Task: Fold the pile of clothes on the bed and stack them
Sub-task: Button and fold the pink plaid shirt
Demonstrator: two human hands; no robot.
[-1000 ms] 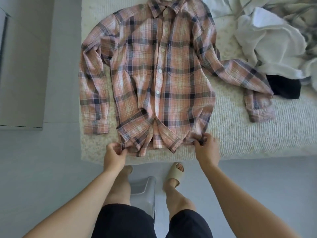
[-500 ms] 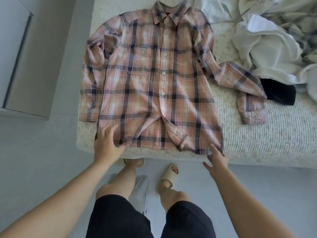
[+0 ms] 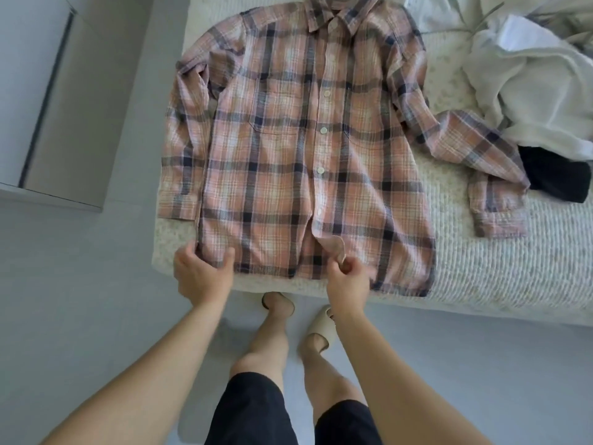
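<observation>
Both hands are back on the hem vs 0.5 s ago: left hand [image 3: 203, 275] grips the near-left corner, right hand [image 3: 347, 280] pinches the turned-up placket tip. Plaid shirt [image 3: 308, 162] lies flat on bed [image 3: 481, 268], collar far, long axis running away from hands, left sleeve nearer.

A single wide-angle head camera looks steeply down and forward from standing height at the near edge of the bed [image 3: 481, 268], close enough that the person's forearms, legs and slippered feet on the floor [image 3: 80, 300] fill the lower frame.
</observation>
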